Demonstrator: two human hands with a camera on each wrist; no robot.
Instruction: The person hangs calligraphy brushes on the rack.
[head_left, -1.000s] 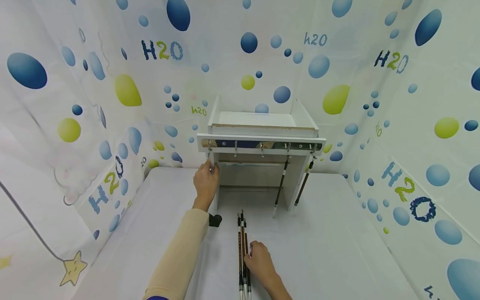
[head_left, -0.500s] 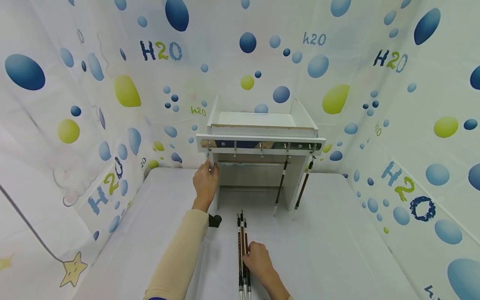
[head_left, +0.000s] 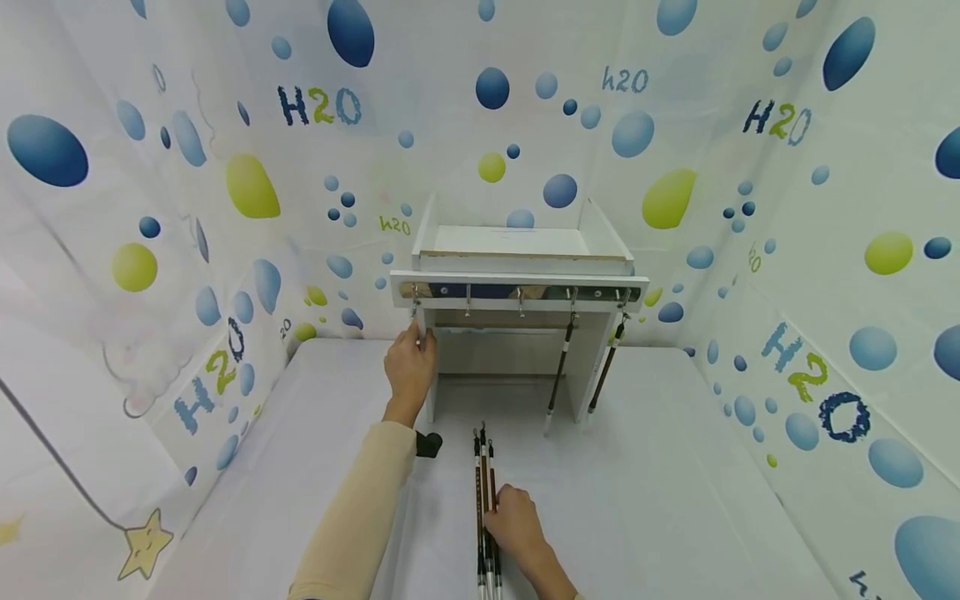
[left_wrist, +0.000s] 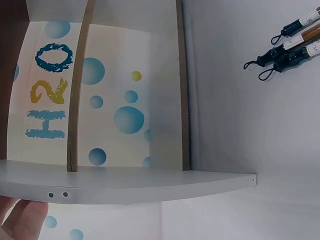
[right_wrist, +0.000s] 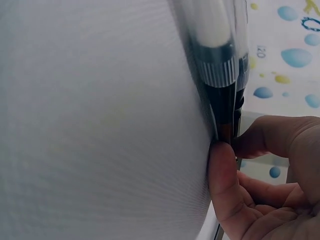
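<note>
On the tabletop (head_left: 652,500), before the rack (head_left: 513,265) and pointing lengthwise toward it, lie brushes (head_left: 478,492), one pinched by the nearer right hand (head_left: 515,521) from their right side, while the left hand (head_left: 409,368) sits just below the leftmost hook (head_left: 415,293), its fingers' opening and hold unclear.

This looks like a small made-up corner for table work, a bit like a booth. In it stands a white wooden rack with a row of silver metal hooks (head_left: 525,281). A white back sheet with blue and green spots and "H2O" words (head_left: 427,83) is behind the rack. To its left is a creased white side sheet with a yellow smiling star (head_left: 75,308), and to its right another spotty white sheet (head_left: 795,208). Under the rack is a flat white tabletop (head_left: 652,467). What room is outside, I cannot tell.
</note>
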